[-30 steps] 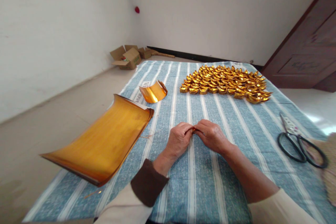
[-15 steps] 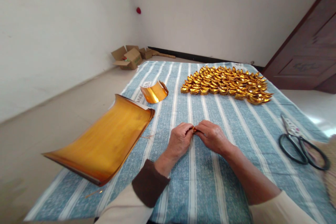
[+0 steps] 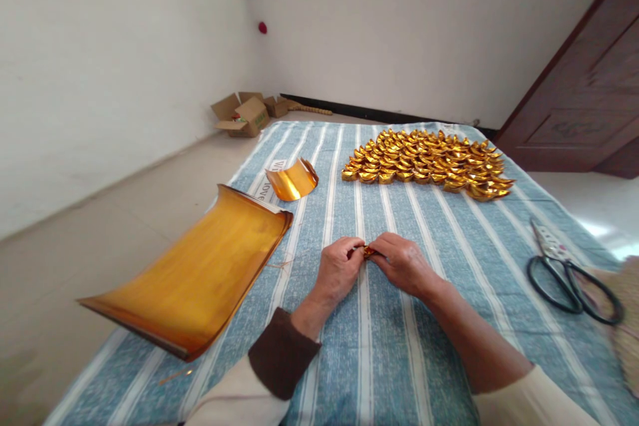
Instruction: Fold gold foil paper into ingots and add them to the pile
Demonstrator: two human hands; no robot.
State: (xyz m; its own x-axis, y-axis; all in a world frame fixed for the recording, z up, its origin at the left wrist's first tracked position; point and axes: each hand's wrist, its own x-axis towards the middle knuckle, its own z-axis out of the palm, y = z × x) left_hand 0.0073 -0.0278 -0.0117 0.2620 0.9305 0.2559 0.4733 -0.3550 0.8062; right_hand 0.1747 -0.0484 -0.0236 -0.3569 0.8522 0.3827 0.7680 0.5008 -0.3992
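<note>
Gold foil piece (image 3: 368, 252) pinched between left hand (image 3: 338, 269) and right hand (image 3: 405, 265) fingers (image 3: 380, 255)

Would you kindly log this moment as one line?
both hands pinch gold foil piece | foil stack left | folded ingots ahead | scissors right

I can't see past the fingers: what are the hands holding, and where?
A small gold foil piece, pinched at its ends between left hand and right hand.
</note>
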